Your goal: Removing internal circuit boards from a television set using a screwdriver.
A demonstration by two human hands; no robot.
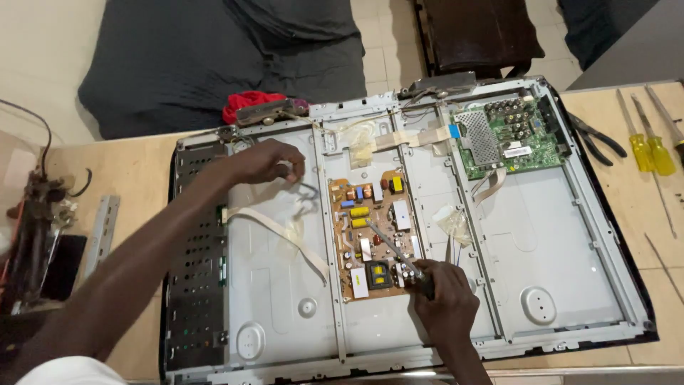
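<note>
An opened flat television lies face down on the wooden table, its grey metal back panel exposed. My right hand grips a screwdriver whose shaft points up-left onto the tan power board at the panel's centre. My left hand reaches over the left part of the panel and pinches a thin cable near a flat ribbon cable. A green circuit board sits at the panel's upper right.
Yellow-handled screwdrivers and black pliers lie on the table at right. A red cloth sits at the panel's top edge. Dark gear with wires and a metal strip lie at left. A dark cushion is behind the table.
</note>
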